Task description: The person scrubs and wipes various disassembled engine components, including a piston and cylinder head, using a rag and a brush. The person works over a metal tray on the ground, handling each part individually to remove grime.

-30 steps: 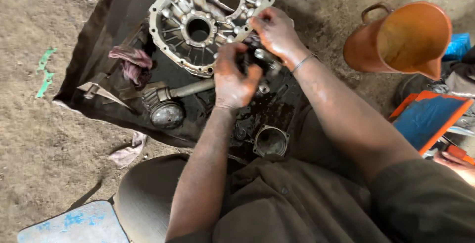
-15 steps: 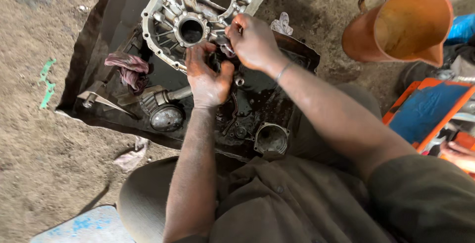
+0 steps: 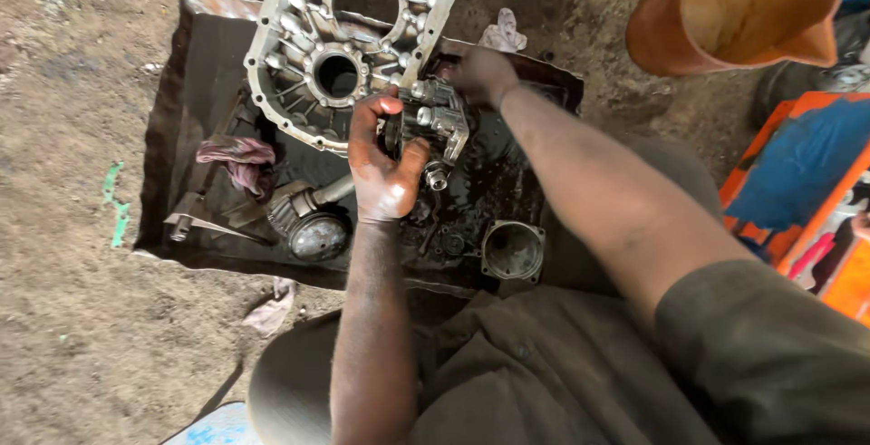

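Over the oily tray (image 3: pixel 172 137), his left hand (image 3: pixel 381 169) is clenched around a small metal valve part (image 3: pixel 435 123). His right hand (image 3: pixel 485 73) touches its far end; that grip I cannot tell. Just behind lies a housing (image 3: pixel 299 37), a jug (image 3: pixel 734 10) off right.

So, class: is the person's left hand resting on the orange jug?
No, the left hand grips a small metal part over the tray; the orange jug stands apart.
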